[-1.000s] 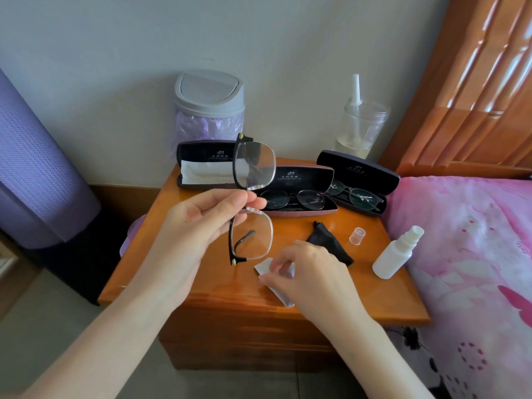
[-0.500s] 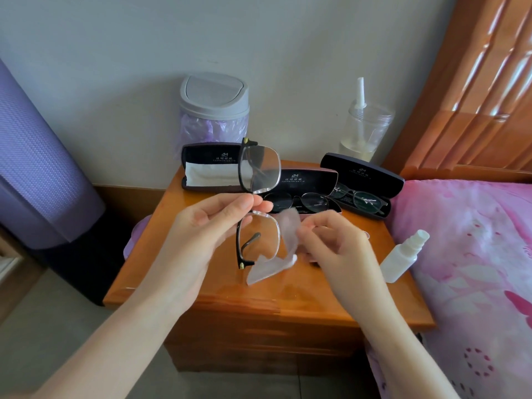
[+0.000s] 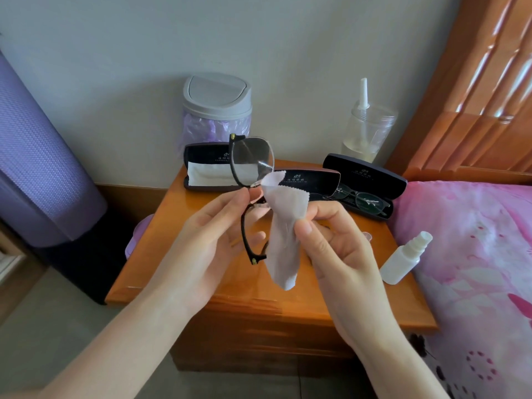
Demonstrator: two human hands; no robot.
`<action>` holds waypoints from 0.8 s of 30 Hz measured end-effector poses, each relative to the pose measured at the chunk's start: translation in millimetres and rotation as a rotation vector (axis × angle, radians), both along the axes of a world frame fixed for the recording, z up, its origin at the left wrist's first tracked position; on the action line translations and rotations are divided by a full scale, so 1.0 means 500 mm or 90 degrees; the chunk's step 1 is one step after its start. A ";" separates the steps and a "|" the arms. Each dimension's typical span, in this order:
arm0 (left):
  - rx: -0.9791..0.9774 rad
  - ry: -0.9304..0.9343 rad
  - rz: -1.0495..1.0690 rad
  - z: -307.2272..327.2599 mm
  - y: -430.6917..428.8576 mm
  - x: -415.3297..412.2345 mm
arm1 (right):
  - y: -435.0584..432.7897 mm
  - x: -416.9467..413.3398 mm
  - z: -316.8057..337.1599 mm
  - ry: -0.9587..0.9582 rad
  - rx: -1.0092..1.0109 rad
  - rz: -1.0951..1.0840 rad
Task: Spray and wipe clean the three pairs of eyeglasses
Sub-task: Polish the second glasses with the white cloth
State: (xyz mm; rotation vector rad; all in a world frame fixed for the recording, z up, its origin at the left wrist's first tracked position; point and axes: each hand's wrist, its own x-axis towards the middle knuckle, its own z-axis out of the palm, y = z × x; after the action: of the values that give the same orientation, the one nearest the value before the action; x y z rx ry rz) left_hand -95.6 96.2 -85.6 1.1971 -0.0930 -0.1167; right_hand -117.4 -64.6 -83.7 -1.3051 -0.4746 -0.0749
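Soft daylight from the right glares on the headboard (image 3: pixel 489 90) and tabletop (image 3: pixel 178 223); wide-angle edges bend, focus sharp.

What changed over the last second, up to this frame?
The right hand lifted the grey cloth off the nightstand and brought it up to the lower lens of the glasses, pinching it between thumb and fingers. The left hand kept its grip on the glasses near the bridge. The open cases and spray bottle stayed put.
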 end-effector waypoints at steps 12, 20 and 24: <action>-0.075 0.030 -0.002 0.004 0.005 0.000 | -0.006 -0.004 -0.012 -0.195 -0.308 -0.025; -0.078 0.040 0.004 0.002 0.005 -0.004 | -0.003 0.006 -0.016 -0.232 -0.285 -0.088; -0.093 0.041 -0.019 0.007 -0.003 -0.005 | 0.008 0.013 -0.025 -0.272 -0.265 -0.192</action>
State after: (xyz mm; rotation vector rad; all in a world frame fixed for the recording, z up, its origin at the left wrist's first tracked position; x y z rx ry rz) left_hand -97.9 94.6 -82.3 1.0455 -0.0613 -0.1711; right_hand -110.7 -60.6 -96.3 -1.7745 -0.6766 -0.5384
